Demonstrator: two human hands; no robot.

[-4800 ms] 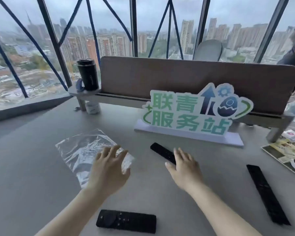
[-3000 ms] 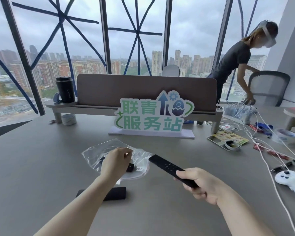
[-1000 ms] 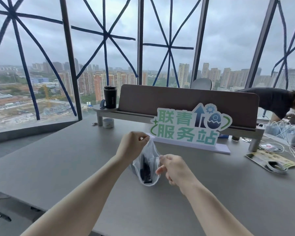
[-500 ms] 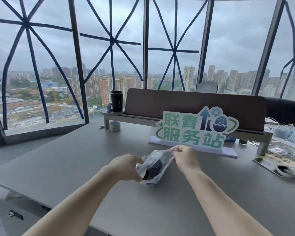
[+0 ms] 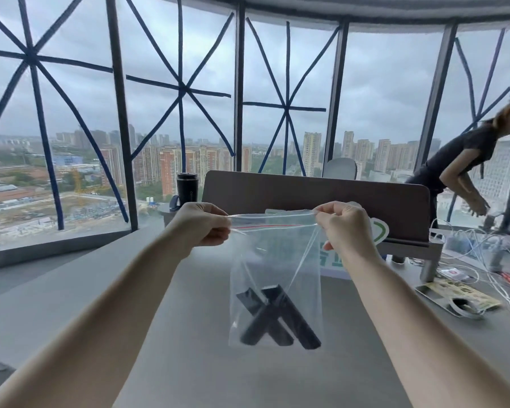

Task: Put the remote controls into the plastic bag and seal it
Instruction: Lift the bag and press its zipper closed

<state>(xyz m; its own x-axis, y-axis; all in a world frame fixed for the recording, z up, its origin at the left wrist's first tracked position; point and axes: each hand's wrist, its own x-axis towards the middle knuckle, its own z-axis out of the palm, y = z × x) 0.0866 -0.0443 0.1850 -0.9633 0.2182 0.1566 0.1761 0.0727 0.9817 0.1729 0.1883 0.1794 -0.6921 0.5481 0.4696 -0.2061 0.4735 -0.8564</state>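
The head view shows a clear plastic bag (image 5: 274,278) held up in the air above a grey table (image 5: 71,295), near the middle of the picture. The left hand (image 5: 202,223) pinches the top edge of the bag at its 9 o'clock end, with the fingers curled and thumb pressed on the plastic. The right hand (image 5: 340,225) pinches the same top edge at the 3 o'clock end, also with curled fingers. Between the two hands the top strip is pulled tight and nearly level, and a thin red line runs along it. I cannot tell if the strip is fully pressed closed. The bag hangs down toward 6 o'clock. At its bottom lie black remotes (image 5: 277,319), crossing each other in an X shape; how many there are I cannot tell. Behind the bag, at 12 o'clock, stands a brown desk divider (image 5: 306,189), and a black cup (image 5: 187,188) stands at its 9 o'clock end. At 3 o'clock, white cables (image 5: 480,245) lie on the table, and a person (image 5: 454,163) in dark clothes bends forward there.
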